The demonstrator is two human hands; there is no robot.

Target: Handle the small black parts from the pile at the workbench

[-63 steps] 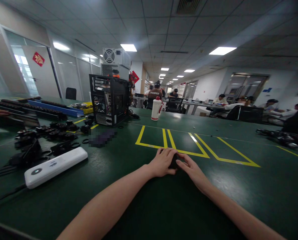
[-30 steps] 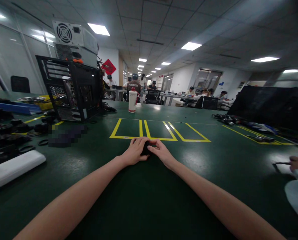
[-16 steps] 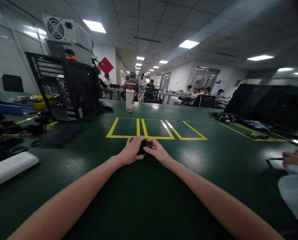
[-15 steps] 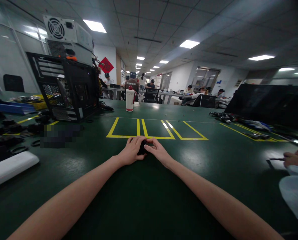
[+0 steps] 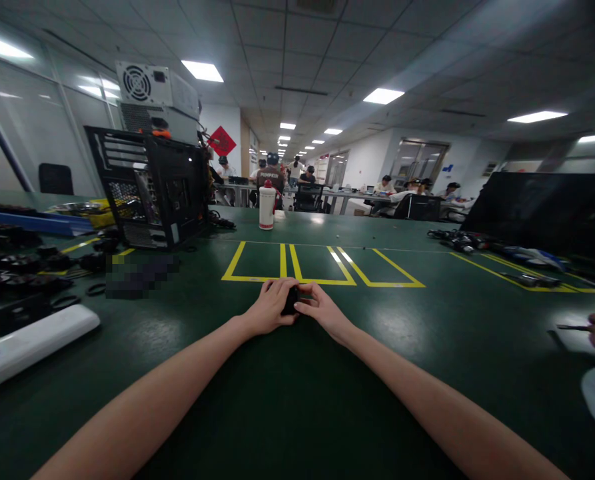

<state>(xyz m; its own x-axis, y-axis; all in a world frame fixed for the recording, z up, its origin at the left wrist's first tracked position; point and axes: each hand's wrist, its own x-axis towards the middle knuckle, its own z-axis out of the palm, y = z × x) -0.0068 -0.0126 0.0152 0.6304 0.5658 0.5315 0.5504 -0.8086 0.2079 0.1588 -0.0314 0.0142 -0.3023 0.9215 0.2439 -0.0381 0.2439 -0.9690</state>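
here, a small, dark, rounded object (image 5: 290, 300) sits in the grip of both hands (image 5: 272, 308), details hidden.

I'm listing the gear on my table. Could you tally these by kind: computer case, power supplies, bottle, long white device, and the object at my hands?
Computer case: 1
Power supplies, stacked: 2
Bottle: 1
Long white device: 1
Small black object at the hands: 1
Total: 6
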